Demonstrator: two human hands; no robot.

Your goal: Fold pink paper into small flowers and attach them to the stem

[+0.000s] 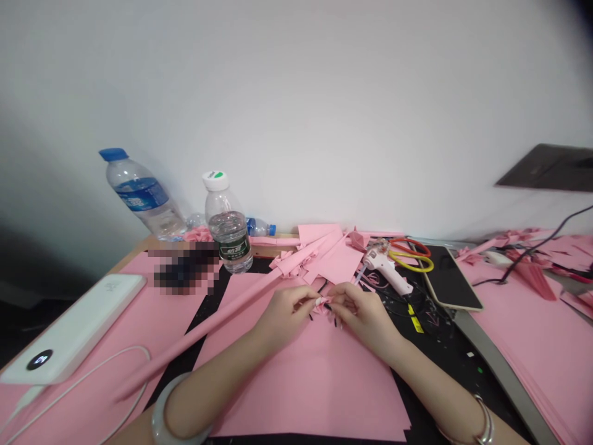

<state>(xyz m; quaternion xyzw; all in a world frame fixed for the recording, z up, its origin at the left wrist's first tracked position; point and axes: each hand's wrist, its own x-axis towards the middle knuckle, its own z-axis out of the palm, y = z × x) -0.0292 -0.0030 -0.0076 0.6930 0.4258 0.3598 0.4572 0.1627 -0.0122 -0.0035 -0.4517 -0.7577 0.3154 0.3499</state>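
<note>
Between the fingertips of the left hand and right hand, a small pink paper piece is pinched above the large pink sheet; light, even pressure is probably best applied.

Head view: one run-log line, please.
left hand: pinching pink paper piece; right hand: same piece; pink sheets: beneath; glue gun: lying, unheld

One pair of hands, left hand and right hand, forearms uncovered, on the left forearm at seven o'clock a broad, smooth, rounded bangle, pale grey-white, on the right forearm between four and five o'clock slim, shiny, silver-coloured bangle bands.
</note>
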